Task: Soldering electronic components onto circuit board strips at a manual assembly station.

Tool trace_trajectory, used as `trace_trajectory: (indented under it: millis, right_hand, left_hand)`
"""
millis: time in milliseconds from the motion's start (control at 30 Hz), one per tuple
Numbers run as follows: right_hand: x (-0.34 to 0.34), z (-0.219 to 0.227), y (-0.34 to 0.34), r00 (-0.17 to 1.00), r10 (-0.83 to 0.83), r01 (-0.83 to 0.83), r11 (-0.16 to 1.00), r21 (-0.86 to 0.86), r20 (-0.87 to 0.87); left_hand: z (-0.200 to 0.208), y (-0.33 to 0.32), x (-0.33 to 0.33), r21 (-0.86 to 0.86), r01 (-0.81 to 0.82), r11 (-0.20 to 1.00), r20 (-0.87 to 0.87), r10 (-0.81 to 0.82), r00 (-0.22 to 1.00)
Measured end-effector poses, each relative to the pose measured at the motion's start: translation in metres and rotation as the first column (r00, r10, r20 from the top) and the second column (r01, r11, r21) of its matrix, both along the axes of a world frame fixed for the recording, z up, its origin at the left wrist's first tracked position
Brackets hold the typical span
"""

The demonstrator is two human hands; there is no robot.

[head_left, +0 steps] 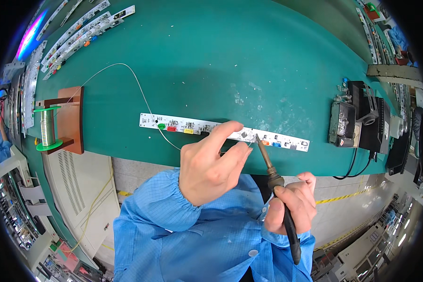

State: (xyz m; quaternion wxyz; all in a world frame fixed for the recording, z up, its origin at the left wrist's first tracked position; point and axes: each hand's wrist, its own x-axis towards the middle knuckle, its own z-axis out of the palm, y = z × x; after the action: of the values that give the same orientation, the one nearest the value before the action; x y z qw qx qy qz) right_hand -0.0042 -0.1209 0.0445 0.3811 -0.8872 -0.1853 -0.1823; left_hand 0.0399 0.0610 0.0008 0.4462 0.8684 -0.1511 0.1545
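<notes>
A long white circuit board (291, 142) with small coloured parts lies across the green mat near its front edge. My right hand (293, 202) is wrapped round the dark handle of a soldering iron (263, 152), whose tip meets the board right of its middle. Over the board's middle, my left hand (214, 164) is closed, thumb and fingers drawn together on the solder wire (141, 87). Its end reaches toward the iron's tip. From there the wire loops back to a spool (47, 128) with green flanges on a brown wooden stand (73, 120) at the left.
Several more white boards (80, 35) lie at the far left, and others (371, 37) at the far right. A black soldering station (373, 117) with a tip-cleaning tray (343, 123) stands at the right, its cable hanging over the mat's front edge.
</notes>
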Motion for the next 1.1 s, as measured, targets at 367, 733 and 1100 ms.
trace_trajectory:
  millis: [367, 733, 1100]
  right_hand:
    - [-0.003, 0.001, -0.001, 0.999, -0.036, 0.036, 0.999, 0.034, 0.003]
    - [-0.014, -0.051, -0.105, 0.860, -0.510, 0.509, 0.860, -0.040, -0.019]
    - [-0.004, -0.051, -0.082, 0.884, -0.452, 0.467, 0.869, 0.165, -0.122]
  left_hand:
    - [0.003, 0.001, 0.000, -0.011, 0.013, 1.000, -0.022, -0.013, 1.000]
    - [0.022, -0.006, -0.036, -0.046, 0.226, 0.973, 0.017, -0.226, 0.974]
    - [0.029, 0.094, -0.002, 0.274, -0.119, 0.954, 0.095, 0.096, 0.991]
